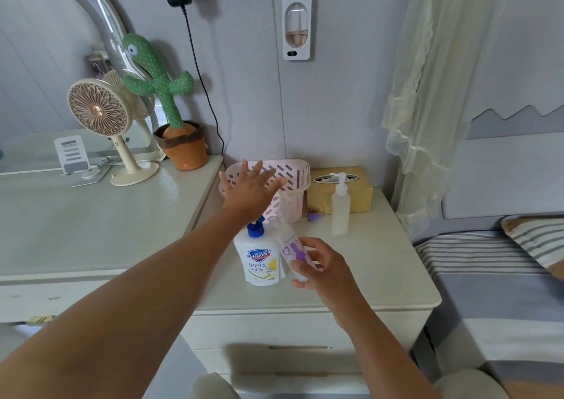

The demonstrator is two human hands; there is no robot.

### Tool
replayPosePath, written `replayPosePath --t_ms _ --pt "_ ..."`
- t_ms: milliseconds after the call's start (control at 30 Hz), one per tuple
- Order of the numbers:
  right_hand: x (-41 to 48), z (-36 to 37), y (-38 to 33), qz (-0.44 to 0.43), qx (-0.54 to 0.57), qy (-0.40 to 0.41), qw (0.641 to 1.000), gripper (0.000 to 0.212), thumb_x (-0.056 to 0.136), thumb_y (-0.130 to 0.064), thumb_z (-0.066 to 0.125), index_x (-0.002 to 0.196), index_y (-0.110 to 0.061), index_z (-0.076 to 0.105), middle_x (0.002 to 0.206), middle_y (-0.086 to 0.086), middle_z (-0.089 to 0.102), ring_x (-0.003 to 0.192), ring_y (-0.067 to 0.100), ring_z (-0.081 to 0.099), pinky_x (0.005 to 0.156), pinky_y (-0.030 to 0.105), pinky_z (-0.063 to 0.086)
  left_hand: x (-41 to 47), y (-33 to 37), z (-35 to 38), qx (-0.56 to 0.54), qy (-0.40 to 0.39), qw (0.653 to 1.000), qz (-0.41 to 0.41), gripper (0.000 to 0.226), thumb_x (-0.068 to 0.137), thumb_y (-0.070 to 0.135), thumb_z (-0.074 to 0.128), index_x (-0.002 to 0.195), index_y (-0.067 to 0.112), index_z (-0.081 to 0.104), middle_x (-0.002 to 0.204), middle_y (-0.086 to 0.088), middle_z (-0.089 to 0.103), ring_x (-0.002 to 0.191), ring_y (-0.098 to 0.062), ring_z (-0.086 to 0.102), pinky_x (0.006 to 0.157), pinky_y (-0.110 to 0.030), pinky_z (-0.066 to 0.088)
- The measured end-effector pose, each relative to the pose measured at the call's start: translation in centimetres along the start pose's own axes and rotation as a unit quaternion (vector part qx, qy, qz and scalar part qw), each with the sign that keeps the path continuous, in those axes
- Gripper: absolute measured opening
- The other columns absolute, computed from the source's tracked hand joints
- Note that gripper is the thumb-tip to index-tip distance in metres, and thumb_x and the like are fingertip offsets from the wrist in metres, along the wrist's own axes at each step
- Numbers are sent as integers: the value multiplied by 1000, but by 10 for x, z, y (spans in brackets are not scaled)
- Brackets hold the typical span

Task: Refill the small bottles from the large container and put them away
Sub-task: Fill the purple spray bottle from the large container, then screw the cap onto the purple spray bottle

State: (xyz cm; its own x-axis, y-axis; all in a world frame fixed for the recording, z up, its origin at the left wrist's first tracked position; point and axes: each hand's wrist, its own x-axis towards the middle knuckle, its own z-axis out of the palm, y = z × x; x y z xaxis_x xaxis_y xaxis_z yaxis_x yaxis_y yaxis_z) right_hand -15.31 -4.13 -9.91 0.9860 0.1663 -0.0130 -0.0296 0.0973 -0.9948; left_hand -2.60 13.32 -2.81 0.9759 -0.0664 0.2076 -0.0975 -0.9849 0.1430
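Bedside surface (pixel 381 264), mid-refill. Right hand (pixel 317 267) closed lightly around a small translucent bottle with a purple rabbit print (pixel 294 250), fingers curled on its lower half, neck tilted away toward the pink slotted basket (pixel 293 172). Left hand (pixel 248 189) spread wide and empty, fingers fanned, hovering just in front of that basket. Safeguard hand-wash refill pouch (pixel 259 258) standing upright just left of the rabbit bottle, touching or nearly touching it, blue spout at the top, cap apparently off. Clear pump bottle (pixel 340 206) standing right of the basket, in front of the yellow tissue box (pixel 351 197). Small purple cap (pixel 314 217) lying on the surface between basket and pump bottle.

Risks from here, as a judgement: soft pouch, unsupported and top-heavy, likely to tip at a brush from the left forearm passing directly above its spout; open spout then spilling soap across the surface. Tilted, uncapped rabbit bottle prone to dribbling if carried to the basket before closing. Loose purple cap easy to knock off the edge.

Rabbit bottle: slim, frosted, tube-like, purple hearts and script beside the rabbit; fill level impossible to tell. Another pale bottle seemingly standing against the basket's front wall, partly hidden.
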Motion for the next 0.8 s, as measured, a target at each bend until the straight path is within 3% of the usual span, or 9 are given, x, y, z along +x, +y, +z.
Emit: replayPosePath --t_ms 133,233,333,367,433,467,633,700,800 --pt "3 -4 -4 -3 2 11 1000 33 83 -17 72 111 -27 58 106 -3 63 96 18 64 73 34 60 3 -3 -8 -13 42 999 7 64 92 65 17 140 33 43 155 3 29 146 -20 12 110 -62 -8" --pt "3 -9 -5 -7 8 15 1000 33 83 -18 72 111 -27 57 107 -2 63 98 20 64 75 36 60 2 0 -16 -56 60 997 -11 61 94 62 20 133 29 53 140 -4 51 136 -23 39 113 -58 -4" --pt "1 -14 -5 -11 18 20 1000 31 82 -19 72 107 -31 58 106 -3 63 97 20 64 70 30 60 -4 11 -25 -155 88 984 0 56 96 58 28 126 24 59 119 -3 66 111 -20 59 111 -44 27" --pt "0 -15 -6 -13 20 22 999 31 81 -19 73 106 -31 58 105 -3 63 96 20 65 69 30 60 -8 16 -27 -196 94 976 8 54 96 57 32 125 22 60 119 -3 66 104 -17 60 99 -32 39" --pt "-2 -20 -6 -15 32 30 999 33 80 -19 74 107 -29 58 106 -1 64 96 21 66 70 32 60 -18 30 -32 -249 107 962 26 49 95 54 40 124 21 62 120 0 66 97 -8 57 78 -11 38" --pt "-2 -22 -6 -15 39 37 998 35 79 -19 75 110 -28 58 106 1 65 96 22 66 71 34 60 -23 36 -33 -267 112 957 33 48 95 53 42 124 20 62 120 1 66 98 -6 58 78 -10 38" --pt "-8 -41 -6 -9 71 65 995 53 77 -14 76 123 -20 50 109 5 65 92 20 69 73 38 60 -58 65 -21 -380 43 923 39 57 88 55 50 129 15 58 123 -1 64 111 -13 60 97 -36 48" --pt "-10 -50 -3 -8 83 70 994 55 77 -12 75 124 -20 48 108 6 65 91 20 70 72 37 60 -71 73 -10 -415 0 910 15 58 85 55 55 127 15 58 120 0 65 108 -12 60 94 -32 49" --pt "-13 -61 4 -7 89 75 993 55 77 -12 76 124 -21 48 108 6 66 90 17 70 70 34 59 -84 81 11 -452 -73 889 -12 52 83 50 63 122 16 61 111 5 66 93 -2 60 75 -14 45"
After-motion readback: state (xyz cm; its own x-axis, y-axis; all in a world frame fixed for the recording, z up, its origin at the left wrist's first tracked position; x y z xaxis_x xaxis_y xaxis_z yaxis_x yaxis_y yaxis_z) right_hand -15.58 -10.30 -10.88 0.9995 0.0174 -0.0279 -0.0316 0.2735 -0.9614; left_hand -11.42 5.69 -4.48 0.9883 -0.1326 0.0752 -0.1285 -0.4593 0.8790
